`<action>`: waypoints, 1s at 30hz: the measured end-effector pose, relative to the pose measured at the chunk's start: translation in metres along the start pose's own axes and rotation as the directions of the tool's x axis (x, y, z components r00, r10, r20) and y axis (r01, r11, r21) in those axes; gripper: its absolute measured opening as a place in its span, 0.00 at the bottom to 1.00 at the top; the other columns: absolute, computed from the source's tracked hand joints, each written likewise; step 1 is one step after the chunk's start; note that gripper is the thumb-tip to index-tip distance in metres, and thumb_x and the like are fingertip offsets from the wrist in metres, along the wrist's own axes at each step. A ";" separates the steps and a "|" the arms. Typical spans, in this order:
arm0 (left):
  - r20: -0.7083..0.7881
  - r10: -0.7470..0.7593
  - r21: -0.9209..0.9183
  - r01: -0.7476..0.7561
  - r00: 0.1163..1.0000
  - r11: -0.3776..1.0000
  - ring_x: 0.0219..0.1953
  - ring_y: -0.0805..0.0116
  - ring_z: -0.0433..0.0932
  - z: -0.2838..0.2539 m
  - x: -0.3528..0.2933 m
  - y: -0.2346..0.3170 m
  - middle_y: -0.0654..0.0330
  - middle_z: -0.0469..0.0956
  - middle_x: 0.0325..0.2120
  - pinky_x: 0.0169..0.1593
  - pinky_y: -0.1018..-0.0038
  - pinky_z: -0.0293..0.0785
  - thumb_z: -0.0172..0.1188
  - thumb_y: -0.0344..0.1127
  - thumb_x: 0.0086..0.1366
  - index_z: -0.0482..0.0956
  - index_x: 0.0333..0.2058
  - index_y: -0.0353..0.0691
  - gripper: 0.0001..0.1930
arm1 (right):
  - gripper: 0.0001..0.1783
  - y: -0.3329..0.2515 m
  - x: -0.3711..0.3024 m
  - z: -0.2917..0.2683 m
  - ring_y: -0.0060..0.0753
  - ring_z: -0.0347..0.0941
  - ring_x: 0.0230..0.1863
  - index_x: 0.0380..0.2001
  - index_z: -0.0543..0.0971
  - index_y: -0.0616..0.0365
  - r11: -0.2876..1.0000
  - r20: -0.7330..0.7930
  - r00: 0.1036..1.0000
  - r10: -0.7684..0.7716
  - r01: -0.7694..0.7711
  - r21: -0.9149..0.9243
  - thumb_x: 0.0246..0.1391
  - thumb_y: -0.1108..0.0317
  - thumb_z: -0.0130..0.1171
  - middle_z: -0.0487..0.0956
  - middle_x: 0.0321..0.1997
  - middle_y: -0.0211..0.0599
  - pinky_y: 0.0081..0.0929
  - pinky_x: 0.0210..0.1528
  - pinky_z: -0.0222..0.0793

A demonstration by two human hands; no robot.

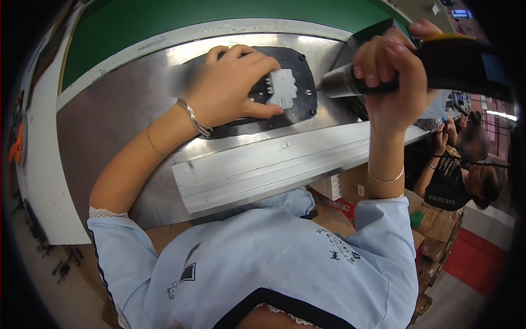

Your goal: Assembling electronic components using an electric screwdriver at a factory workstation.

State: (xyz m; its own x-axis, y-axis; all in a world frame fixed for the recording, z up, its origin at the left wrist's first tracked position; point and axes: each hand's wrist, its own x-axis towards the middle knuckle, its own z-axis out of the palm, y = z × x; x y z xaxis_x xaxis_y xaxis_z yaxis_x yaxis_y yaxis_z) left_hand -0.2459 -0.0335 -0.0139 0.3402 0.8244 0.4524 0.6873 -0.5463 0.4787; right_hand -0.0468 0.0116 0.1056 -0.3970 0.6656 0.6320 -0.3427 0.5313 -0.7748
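A black molded panel (304, 82) with rounded corners lies on the metal worktop. On it sits a white plastic part (283, 88) with small tabs along its sides. My left hand (233, 82) reaches over the panel, index finger at the part's far edge and thumb at its near edge, holding it between them. The other left fingers spread over the panel and hide much of it. My right hand (392, 71) is wrapped round a black power screwdriver (449, 63) with a grey nose. Its tip points left, close to the panel's right edge; contact I cannot tell.
A pale metal rail (268, 164) runs along the worktop's near edge. A green surface (230, 13) lies behind the white ledge. A dark box (378, 33) stands at the back right. Cardboard boxes (433, 225) are below right, and another person (455, 175) is at work beyond.
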 end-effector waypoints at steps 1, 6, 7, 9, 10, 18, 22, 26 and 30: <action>-0.011 0.011 0.015 -0.011 1.000 1.000 0.53 0.61 0.70 0.002 -0.002 -0.002 0.66 0.78 0.42 0.58 0.57 0.56 0.67 0.58 0.48 0.76 0.44 0.48 0.29 | 0.15 0.007 0.003 0.013 0.25 0.58 0.13 0.45 0.68 0.62 0.999 -0.019 1.000 0.012 -0.011 0.033 0.53 0.78 0.45 0.59 0.15 0.29 0.27 0.20 0.60; -0.022 0.015 0.031 -0.014 1.000 0.999 0.53 0.61 0.69 0.003 -0.003 -0.001 0.66 0.77 0.41 0.58 0.53 0.55 0.67 0.60 0.48 0.76 0.44 0.48 0.29 | 0.19 0.007 0.014 0.068 0.21 0.57 0.10 0.42 0.59 0.58 0.971 -0.239 0.941 0.238 -0.234 0.044 0.49 0.78 0.53 0.63 0.16 0.29 0.21 0.15 0.61; -0.005 0.016 0.033 -0.016 1.000 0.999 0.54 0.61 0.69 0.003 -0.003 -0.001 0.66 0.77 0.40 0.58 0.52 0.55 0.66 0.60 0.48 0.75 0.44 0.48 0.30 | 0.18 0.011 0.015 0.069 0.21 0.57 0.10 0.42 0.59 0.58 0.972 -0.229 0.944 0.236 -0.231 0.051 0.50 0.78 0.53 0.63 0.15 0.29 0.21 0.15 0.60; -0.015 0.011 0.035 -0.011 1.000 0.999 0.54 0.61 0.69 0.006 -0.004 -0.002 0.66 0.77 0.40 0.58 0.51 0.55 0.66 0.61 0.48 0.75 0.44 0.48 0.30 | 0.18 0.015 0.014 0.070 0.20 0.57 0.10 0.42 0.59 0.57 0.971 -0.216 0.947 0.239 -0.232 0.058 0.50 0.78 0.53 0.62 0.15 0.29 0.21 0.16 0.60; -0.024 0.014 0.042 -0.013 1.000 0.999 0.54 0.61 0.69 0.006 -0.004 -0.002 0.67 0.77 0.40 0.58 0.50 0.55 0.66 0.61 0.48 0.75 0.44 0.48 0.30 | 0.17 0.016 0.014 0.070 0.20 0.57 0.10 0.41 0.60 0.57 0.975 -0.212 0.952 0.222 -0.217 0.044 0.50 0.78 0.53 0.63 0.16 0.29 0.21 0.15 0.60; -0.016 0.012 0.053 -0.011 1.000 0.999 0.54 0.61 0.69 0.005 -0.005 -0.001 0.66 0.77 0.40 0.58 0.50 0.56 0.66 0.62 0.48 0.75 0.45 0.48 0.31 | 0.16 0.021 0.011 0.071 0.20 0.57 0.10 0.41 0.60 0.57 0.979 -0.215 0.955 0.204 -0.202 0.031 0.51 0.77 0.53 0.62 0.15 0.29 0.20 0.16 0.60; -0.027 0.020 0.049 -0.018 0.999 0.999 0.54 0.61 0.69 0.006 -0.005 -0.001 0.66 0.77 0.40 0.58 0.50 0.56 0.66 0.62 0.48 0.75 0.45 0.47 0.31 | 0.16 0.021 0.011 0.071 0.19 0.57 0.10 0.41 0.59 0.56 0.979 -0.204 0.958 0.201 -0.205 0.003 0.52 0.76 0.53 0.62 0.14 0.29 0.20 0.15 0.60; -0.015 0.016 0.053 -0.015 1.000 0.998 0.54 0.62 0.69 0.006 -0.005 0.000 0.66 0.77 0.40 0.58 0.51 0.56 0.66 0.62 0.48 0.75 0.45 0.47 0.31 | 0.16 0.019 0.010 0.071 0.19 0.57 0.10 0.40 0.60 0.55 0.982 -0.199 0.962 0.184 -0.190 -0.011 0.52 0.75 0.54 0.62 0.14 0.29 0.20 0.15 0.60; -0.029 0.026 0.058 -0.024 0.999 0.998 0.53 0.62 0.69 0.007 -0.006 0.000 0.65 0.77 0.41 0.57 0.50 0.56 0.66 0.62 0.48 0.75 0.45 0.47 0.31 | 0.16 0.019 0.009 0.071 0.19 0.57 0.09 0.40 0.60 0.55 0.983 -0.209 0.961 0.179 -0.185 -0.008 0.52 0.75 0.54 0.63 0.14 0.29 0.19 0.15 0.60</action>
State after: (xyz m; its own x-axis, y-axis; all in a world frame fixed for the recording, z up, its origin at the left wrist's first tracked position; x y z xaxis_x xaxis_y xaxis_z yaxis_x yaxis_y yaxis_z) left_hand -0.2432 -0.0371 -0.0216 0.3388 0.8055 0.4861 0.7152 -0.5562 0.4231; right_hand -0.1175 -0.0091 0.0979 -0.2651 0.8444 0.4655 -0.2567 0.4035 -0.8782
